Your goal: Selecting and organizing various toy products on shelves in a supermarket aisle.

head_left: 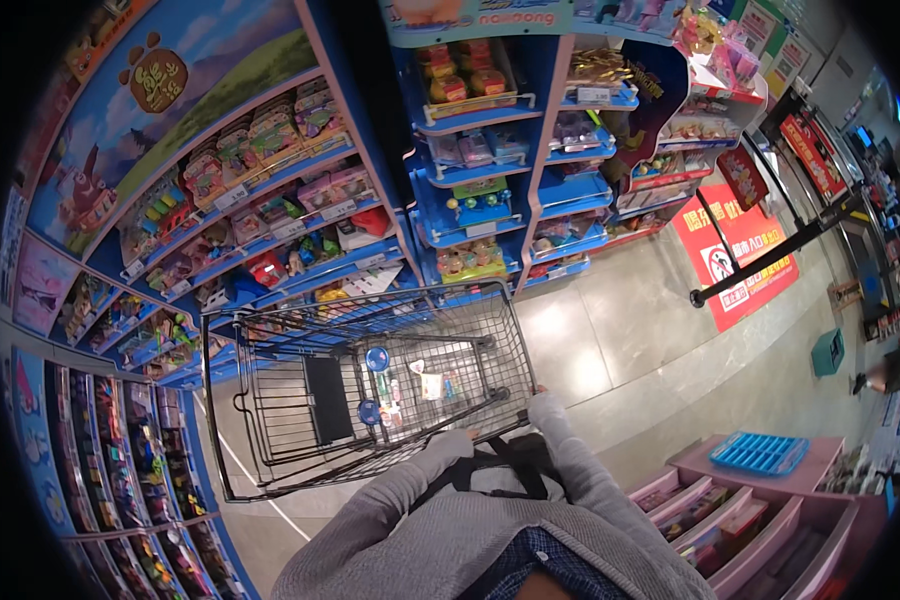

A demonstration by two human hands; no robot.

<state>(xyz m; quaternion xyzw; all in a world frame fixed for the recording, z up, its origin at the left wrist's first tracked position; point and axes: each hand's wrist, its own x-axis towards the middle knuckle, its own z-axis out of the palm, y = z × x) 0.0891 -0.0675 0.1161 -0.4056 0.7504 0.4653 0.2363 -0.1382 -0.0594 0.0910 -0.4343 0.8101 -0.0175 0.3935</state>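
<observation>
Both left hand (460,437) and right hand (539,393) sat at the cart (327,400) rim; its wire walls penned goods (376,359) in; couldn't tell whether fingers clamped.

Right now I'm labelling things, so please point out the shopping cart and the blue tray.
Shopping cart (328,400), head view: on its black panel.
Blue tray (758,454), head view: on its compartmented middle.

Black shopping cart (327,400) — two round blue items (376,359), white package (429,384) inside
</observation>
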